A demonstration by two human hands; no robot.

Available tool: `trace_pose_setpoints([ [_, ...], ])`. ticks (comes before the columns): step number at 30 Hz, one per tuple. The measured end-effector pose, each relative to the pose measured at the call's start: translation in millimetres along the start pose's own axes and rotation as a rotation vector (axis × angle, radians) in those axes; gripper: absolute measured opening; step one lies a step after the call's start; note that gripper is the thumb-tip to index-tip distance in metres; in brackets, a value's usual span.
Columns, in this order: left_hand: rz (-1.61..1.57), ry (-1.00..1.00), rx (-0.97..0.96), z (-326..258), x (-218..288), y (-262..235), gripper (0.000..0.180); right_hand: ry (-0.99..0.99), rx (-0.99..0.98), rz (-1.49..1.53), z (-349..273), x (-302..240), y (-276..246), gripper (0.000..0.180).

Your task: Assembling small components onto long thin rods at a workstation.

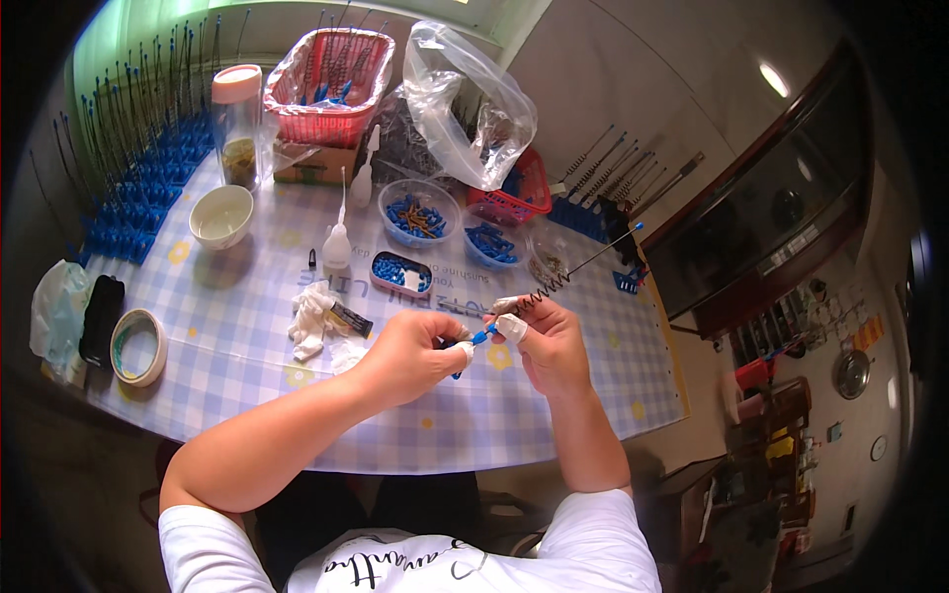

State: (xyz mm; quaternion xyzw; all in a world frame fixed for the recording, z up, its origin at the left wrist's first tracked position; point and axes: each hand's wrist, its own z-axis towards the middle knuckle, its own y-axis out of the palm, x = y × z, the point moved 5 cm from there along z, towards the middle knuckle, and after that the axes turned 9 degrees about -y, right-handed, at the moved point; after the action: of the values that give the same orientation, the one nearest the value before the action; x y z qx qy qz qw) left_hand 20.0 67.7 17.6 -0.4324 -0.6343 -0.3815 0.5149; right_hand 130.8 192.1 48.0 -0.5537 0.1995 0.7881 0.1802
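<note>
My right hand (pixel 554 346) is closed on a dark coil spring (pixel 542 295), whose straight wire runs up to the right and ends in a small blue tip (pixel 639 226). At the near end of the spring sits a small blue plastic piece (pixel 480 337). My left hand (pixel 410 351) pinches that piece between thumb and fingers, close in front of the right fingertips. White coverings wrap some fingertips on both hands. Just beyond the hands stand an oval tin of small blue pieces (pixel 400 285) and a round tub of blue parts (pixel 491 259).
A tub of blue and brown parts (pixel 400 193), white squeeze bottles (pixel 337 245), a bowl (pixel 221 229) and a jar (pixel 237 84) stand farther back. Crumpled tissue (pixel 312 321) and a tape roll (pixel 158 348) lie left. Blue racks (pixel 148 188) hold upright wires.
</note>
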Motion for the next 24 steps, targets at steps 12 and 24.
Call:
trace_pose_setpoints([
  [12, 0.009, 0.037, 0.04, 0.5, 1.5, -3.5, 0.015, 0.013, -0.017, 0.013, -0.5, 6.9, 6.4, 0.011],
  [24, 0.031, 0.02, 0.057, -3.1, 6.6, -5.1, 0.016, 0.011, -0.022, 0.007, -0.7, 8.6, 6.4, 0.011],
])
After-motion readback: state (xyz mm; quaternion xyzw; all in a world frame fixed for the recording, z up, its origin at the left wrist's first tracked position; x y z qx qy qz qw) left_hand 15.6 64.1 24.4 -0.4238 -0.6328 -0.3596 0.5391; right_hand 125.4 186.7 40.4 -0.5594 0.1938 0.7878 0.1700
